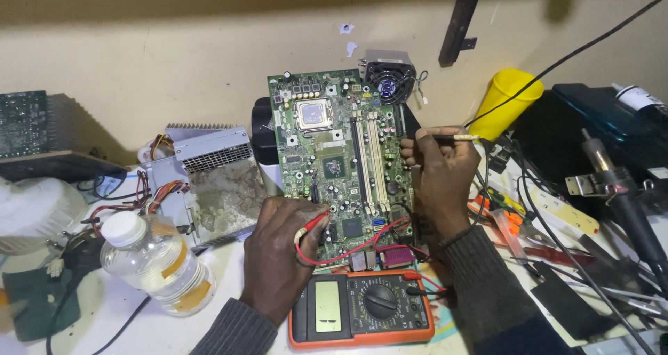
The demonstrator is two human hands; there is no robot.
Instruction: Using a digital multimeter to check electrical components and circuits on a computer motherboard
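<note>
A green computer motherboard [334, 153] lies propped in the middle of the bench. My left hand [282, 247] grips a red probe [314, 223] whose tip touches the board's lower left area. A red lead loops from it across the board's lower edge. My right hand [438, 171] rests on the board's right edge and pinches a black probe [459, 137] with a pale tip. An orange multimeter [362, 317] with a grey screen and black dial lies just below the board, between my forearms.
A clear plastic bottle [156, 261] lies at lower left beside a dusty grey power supply [216, 181]. A yellow cup [506, 101], a fan heatsink [388, 77], a soldering iron [626, 202] and scattered tools crowd the right side. A wall runs behind.
</note>
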